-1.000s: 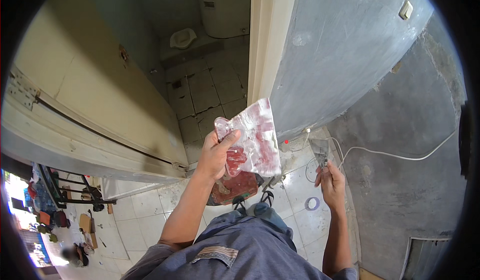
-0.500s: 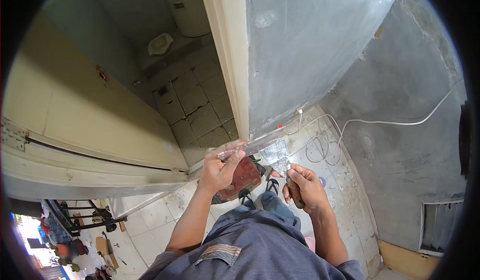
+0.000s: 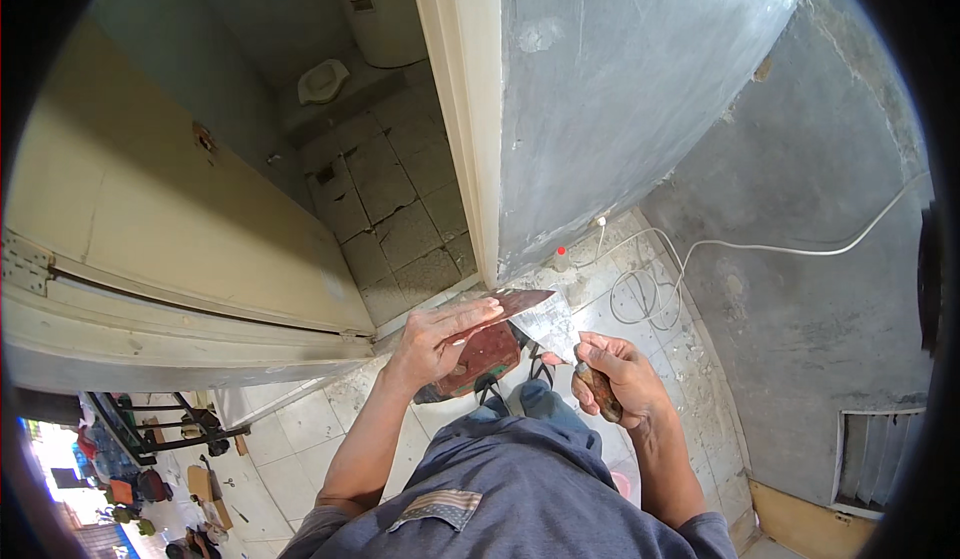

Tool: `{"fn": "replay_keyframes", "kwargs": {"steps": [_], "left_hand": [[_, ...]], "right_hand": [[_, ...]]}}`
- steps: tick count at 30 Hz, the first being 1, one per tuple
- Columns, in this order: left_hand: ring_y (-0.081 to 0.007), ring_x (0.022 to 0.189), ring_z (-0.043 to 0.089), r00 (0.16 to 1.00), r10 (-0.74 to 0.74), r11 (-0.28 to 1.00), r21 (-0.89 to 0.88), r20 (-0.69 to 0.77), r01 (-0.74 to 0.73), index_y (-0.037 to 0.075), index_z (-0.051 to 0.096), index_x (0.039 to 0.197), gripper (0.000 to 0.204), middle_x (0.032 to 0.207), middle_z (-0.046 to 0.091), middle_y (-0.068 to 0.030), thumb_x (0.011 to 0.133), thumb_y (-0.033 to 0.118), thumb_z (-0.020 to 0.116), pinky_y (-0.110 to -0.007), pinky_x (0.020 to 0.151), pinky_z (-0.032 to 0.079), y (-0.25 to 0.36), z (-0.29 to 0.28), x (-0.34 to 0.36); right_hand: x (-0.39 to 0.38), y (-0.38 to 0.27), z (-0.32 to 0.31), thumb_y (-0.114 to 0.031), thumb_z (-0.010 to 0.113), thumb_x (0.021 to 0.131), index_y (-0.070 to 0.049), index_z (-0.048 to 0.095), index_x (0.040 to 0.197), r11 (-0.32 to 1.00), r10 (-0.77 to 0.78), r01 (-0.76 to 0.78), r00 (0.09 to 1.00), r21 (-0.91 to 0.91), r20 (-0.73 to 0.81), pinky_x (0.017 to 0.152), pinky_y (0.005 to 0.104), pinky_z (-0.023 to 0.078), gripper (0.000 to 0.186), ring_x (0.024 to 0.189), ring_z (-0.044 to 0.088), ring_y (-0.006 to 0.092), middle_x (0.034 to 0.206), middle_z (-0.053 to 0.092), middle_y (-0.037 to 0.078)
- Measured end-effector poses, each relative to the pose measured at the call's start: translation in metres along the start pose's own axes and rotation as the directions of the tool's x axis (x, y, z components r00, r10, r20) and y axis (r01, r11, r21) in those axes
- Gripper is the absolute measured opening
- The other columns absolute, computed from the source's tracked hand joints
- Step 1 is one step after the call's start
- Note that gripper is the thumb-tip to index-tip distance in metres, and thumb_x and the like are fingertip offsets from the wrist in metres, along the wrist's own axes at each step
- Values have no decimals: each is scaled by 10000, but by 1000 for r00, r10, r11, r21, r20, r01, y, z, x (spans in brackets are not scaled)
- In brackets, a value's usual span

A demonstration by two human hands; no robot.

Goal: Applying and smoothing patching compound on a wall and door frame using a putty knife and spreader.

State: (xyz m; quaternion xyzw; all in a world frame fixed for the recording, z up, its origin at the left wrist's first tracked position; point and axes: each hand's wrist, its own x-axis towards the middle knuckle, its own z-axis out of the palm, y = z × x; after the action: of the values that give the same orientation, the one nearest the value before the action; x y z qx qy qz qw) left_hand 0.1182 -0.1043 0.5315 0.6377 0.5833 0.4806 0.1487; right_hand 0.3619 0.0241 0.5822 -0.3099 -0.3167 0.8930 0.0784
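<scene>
My left hand (image 3: 425, 344) grips a thin flat reddish-brown plate (image 3: 508, 305), fingers laid along it. My right hand (image 3: 622, 379) is closed round the worn wooden handle of a putty knife (image 3: 552, 325), whose broad whitish metal blade points up and left. The blade's edge meets or overlaps the plate's right part; whether they touch I cannot tell. Beneath my left hand a dark red box-like object (image 3: 485, 359) stands on the floor, partly hidden by the hand and plate.
A grey plastered wall (image 3: 610, 109) and a cream door frame (image 3: 460, 119) rise ahead. An open door (image 3: 180, 189) stands at the left before a tiled bathroom. A bottle with a red cap (image 3: 561, 257) and a white cable (image 3: 760, 246) lie near the wall. A black rack (image 3: 150, 429) stands lower left.
The reddish-brown plate has tilted so more of its face shows, and its right end has moved left and down. The putty knife has shifted slightly, its blade now against or behind the plate.
</scene>
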Motion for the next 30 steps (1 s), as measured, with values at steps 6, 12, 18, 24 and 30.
{"fn": "replay_keyframes", "kwargs": {"steps": [6,12,18,24,30], "left_hand": [[-251,894,702,998,-60,967,248,-18,62,68,667,1161,427,1040,703,-132,764,-43,555,-326,771,551,-24,-10,-21],[-89,605,472,746,-637,771,-185,-195,609,23,660,1016,189,696,599,-52,932,170,577,-278,571,432,-47,17,-52],[-63,686,508,448,-842,516,-693,-302,503,3,653,892,202,768,588,33,903,205,655,-264,633,442,-83,59,-61],[-186,721,657,372,-913,326,-850,-168,415,51,595,1024,177,884,626,-38,888,146,657,-342,594,580,-166,120,-98],[-202,619,651,361,-933,153,-914,-8,375,65,619,1019,187,820,644,-65,869,160,679,-370,529,562,-258,185,-113]], "right_hand": [[6,-15,1,-137,479,985,34,607,1046,983,-67,73,997,-169,44,453,246,443,222,496,543,123,1045,698,142],[31,-33,-2,-164,504,978,46,608,1108,939,-239,251,968,-233,82,526,247,461,268,571,579,129,1030,695,119],[82,-57,-33,-225,534,982,31,644,1115,812,-388,413,910,-413,146,638,242,445,309,709,569,106,888,659,65],[160,-70,-76,-191,544,978,69,590,1180,340,-708,792,571,-508,417,636,239,431,332,751,551,119,989,565,82],[234,-90,-99,-30,508,965,-35,552,1326,-202,-758,870,153,-451,634,606,220,437,364,775,554,131,1093,542,112]]}}
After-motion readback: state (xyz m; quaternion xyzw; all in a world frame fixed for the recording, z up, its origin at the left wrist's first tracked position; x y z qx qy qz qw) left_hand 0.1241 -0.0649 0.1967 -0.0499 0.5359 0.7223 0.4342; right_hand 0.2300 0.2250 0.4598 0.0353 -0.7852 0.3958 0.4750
